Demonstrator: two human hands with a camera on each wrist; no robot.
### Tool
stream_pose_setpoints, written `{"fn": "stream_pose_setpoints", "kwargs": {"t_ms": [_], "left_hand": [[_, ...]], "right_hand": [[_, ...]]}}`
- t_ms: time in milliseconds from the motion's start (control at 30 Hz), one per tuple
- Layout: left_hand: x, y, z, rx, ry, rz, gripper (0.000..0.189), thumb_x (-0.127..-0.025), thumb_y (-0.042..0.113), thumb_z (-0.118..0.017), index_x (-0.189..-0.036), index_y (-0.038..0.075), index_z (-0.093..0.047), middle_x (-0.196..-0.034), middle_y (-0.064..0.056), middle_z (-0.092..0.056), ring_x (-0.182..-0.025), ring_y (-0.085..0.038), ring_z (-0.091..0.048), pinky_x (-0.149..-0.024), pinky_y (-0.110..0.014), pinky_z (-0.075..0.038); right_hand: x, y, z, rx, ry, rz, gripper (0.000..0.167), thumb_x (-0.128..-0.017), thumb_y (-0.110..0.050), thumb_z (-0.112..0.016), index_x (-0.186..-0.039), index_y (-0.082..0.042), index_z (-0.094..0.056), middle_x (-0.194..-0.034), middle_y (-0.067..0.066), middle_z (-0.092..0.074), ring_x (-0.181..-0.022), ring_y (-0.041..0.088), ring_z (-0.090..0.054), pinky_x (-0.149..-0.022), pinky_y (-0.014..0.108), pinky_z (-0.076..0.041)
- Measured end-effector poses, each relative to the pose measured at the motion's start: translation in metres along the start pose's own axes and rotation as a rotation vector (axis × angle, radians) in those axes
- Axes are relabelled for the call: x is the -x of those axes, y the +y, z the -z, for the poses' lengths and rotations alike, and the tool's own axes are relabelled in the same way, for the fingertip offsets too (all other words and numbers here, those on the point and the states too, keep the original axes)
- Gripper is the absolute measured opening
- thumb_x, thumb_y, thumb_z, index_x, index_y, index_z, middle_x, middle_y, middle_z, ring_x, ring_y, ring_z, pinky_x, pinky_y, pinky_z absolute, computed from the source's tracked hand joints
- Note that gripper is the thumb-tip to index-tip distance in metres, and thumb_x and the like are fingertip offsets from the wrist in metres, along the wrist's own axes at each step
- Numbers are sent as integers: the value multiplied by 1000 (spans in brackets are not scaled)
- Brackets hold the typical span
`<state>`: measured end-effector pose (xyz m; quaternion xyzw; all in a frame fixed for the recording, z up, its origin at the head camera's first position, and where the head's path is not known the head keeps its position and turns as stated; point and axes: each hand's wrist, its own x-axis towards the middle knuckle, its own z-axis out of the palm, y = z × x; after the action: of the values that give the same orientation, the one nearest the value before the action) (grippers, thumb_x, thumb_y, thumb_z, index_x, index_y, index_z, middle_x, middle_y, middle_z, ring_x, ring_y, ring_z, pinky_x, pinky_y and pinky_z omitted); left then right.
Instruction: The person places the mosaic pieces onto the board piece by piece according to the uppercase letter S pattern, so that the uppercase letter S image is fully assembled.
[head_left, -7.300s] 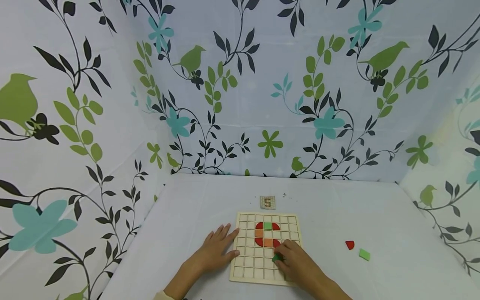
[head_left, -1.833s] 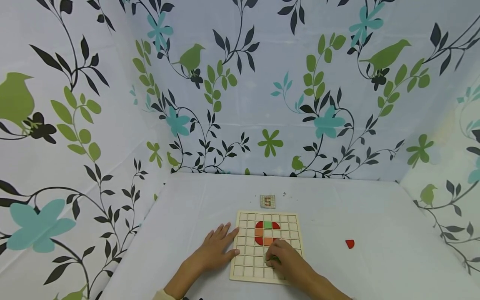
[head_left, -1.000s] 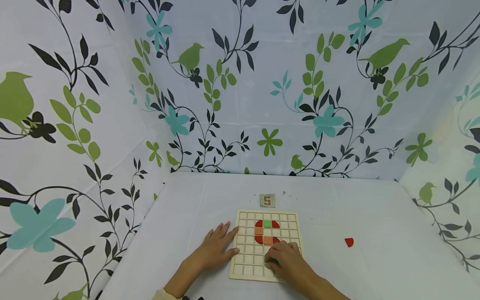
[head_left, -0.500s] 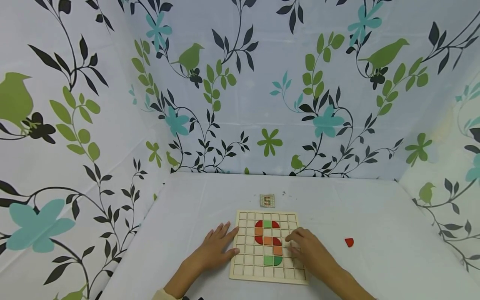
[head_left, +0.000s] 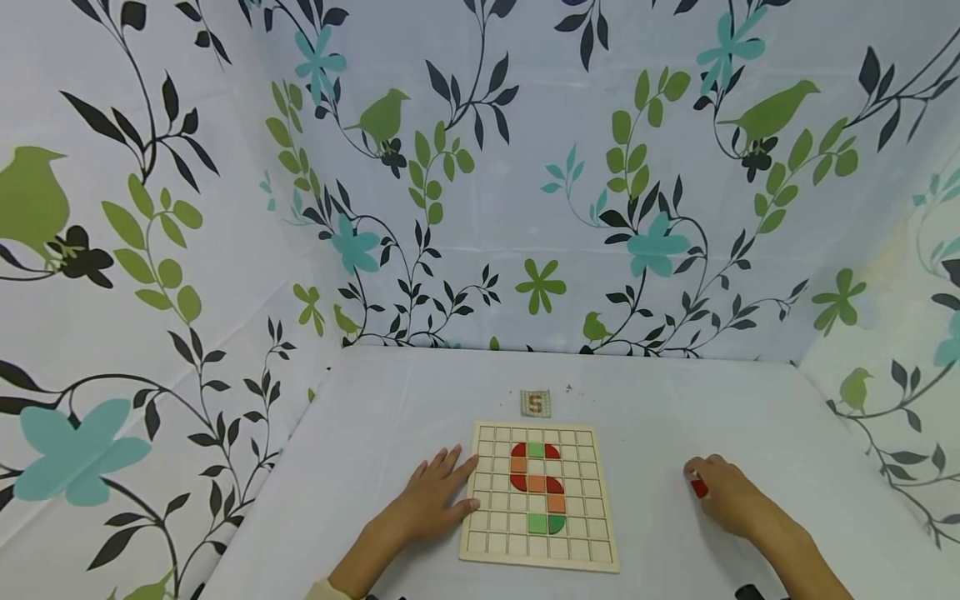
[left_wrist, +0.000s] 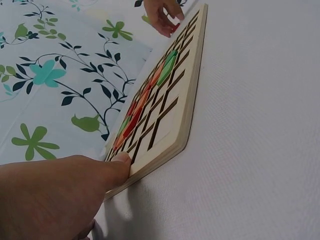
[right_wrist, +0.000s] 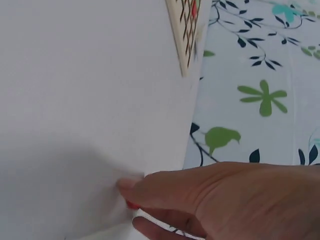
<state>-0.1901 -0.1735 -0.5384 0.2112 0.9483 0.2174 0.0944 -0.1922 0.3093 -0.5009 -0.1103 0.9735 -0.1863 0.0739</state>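
Note:
My right hand (head_left: 726,497) is on the table right of the board, pinching a small red round-edged tile (head_left: 699,487) between thumb and fingers. In the right wrist view that red tile (right_wrist: 132,205) shows just below the thumb tip. My left hand (head_left: 429,500) lies with spread fingers at the left edge of the wooden grid board (head_left: 487,546), its thumb on the rim in the left wrist view. Set in the grid is an S-like line of red, orange and green tiles. A light green square (head_left: 537,523) and a dark green rounded tile (head_left: 557,524) form its lower end.
A small card (head_left: 536,404) with an S-shaped pattern lies behind the board. White cloth covers the table (head_left: 645,417), and patterned fabric (head_left: 480,208) hangs behind it and at both sides.
The dark green tile and the light green square, earlier on the table's right, are now in the grid. My right hand has left the board and moved right to the red tile; the left stays.

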Motion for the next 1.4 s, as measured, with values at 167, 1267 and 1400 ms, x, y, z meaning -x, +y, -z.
{"fn": "stream_pose_setpoints", "kwargs": {"t_ms": [167, 1267, 1400], "left_hand": [[0, 1, 1, -4, -1, -1, 73, -107, 55, -55, -166, 17, -36, -173, -19, -24, -160, -45, -20, -126, -69, -17], [2, 5, 4, 5, -21, 28, 73, -106, 55, -55, -166, 19, -35, -174, -18, -22, -162, -43, -18, -127, -68, -16], [2, 5, 4, 15, -26, 33, 73, -106, 55, -56, -166, 19, -35, -174, -18, -22, -162, -43, -18, -127, -68, -15]], "right_hand": [[-4, 16, -5, -41, 15, -13, 22, -88, 8, -75, -108, 2, -66, -101, 13, -65, -93, 30, -66, -81, 51, -59], [-18, 3, -39, -112, 236, 79, 20, -93, -2, -78, -110, 5, -72, -102, 10, -66, -95, 25, -66, -83, 45, -59], [-25, -11, -44, -132, 214, 45, 21, -93, -1, -77, -112, 6, -71, -102, 12, -66, -94, 24, -65, -84, 46, -58]]}}
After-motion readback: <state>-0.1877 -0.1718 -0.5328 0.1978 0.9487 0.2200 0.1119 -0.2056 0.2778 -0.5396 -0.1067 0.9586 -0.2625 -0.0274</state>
